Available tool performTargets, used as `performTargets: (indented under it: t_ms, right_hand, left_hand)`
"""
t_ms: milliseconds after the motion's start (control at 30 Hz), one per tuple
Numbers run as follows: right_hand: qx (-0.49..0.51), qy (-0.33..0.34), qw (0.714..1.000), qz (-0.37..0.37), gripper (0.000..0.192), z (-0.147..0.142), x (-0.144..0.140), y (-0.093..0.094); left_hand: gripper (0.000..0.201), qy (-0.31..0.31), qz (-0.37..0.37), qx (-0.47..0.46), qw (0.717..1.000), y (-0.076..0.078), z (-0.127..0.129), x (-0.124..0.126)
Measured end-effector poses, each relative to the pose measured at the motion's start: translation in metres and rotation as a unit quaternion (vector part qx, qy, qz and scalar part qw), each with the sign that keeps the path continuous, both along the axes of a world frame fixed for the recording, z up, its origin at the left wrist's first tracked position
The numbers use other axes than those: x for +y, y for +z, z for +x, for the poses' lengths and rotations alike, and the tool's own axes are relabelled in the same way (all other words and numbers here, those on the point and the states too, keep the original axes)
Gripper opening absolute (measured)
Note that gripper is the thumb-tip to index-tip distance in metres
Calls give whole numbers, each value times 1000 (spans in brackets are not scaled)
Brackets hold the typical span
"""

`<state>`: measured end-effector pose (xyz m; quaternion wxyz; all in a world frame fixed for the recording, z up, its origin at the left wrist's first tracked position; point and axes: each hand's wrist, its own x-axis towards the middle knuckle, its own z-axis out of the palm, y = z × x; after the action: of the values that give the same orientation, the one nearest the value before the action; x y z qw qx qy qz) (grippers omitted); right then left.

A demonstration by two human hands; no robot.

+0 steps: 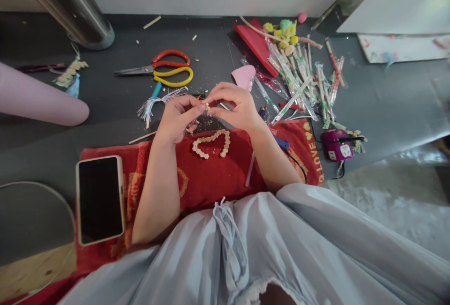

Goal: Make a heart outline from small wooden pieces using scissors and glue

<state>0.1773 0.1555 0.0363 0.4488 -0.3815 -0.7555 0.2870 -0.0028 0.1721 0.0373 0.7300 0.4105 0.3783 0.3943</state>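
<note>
My left hand (177, 118) and my right hand (235, 105) meet above the far edge of a red cloth (207, 178). Between their fingertips they pinch a tiny pale bead-like piece (206, 107). Just below the hands, on the cloth, lies a heart-shaped outline of small pale pieces (211, 143). A white fringe with a teal handle (154, 101) lies left of my left hand.
A phone (100, 198) rests face up on the cloth's left end. Red and yellow scissors (165, 69), a pile of wrapped sticks (302, 80), a pink heart cutout (243, 76), a purple device (337, 145) and a metal post (70, 5) sit on the dark floor. A pink limb (38, 96) enters from the left.
</note>
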Motion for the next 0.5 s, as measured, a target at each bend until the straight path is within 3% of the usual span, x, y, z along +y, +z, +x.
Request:
performTargets:
  t_ms: [333,500]
  right_hand:
    - [29,-17,999,8,29,-3,-2,-1]
    - [41,-17,999,11,26,-3,-1,-2]
  left_hand:
    - [28,4,12,-34,999,-2,0,-1]
    - [41,-5,36,-43,998,-4,-1,1]
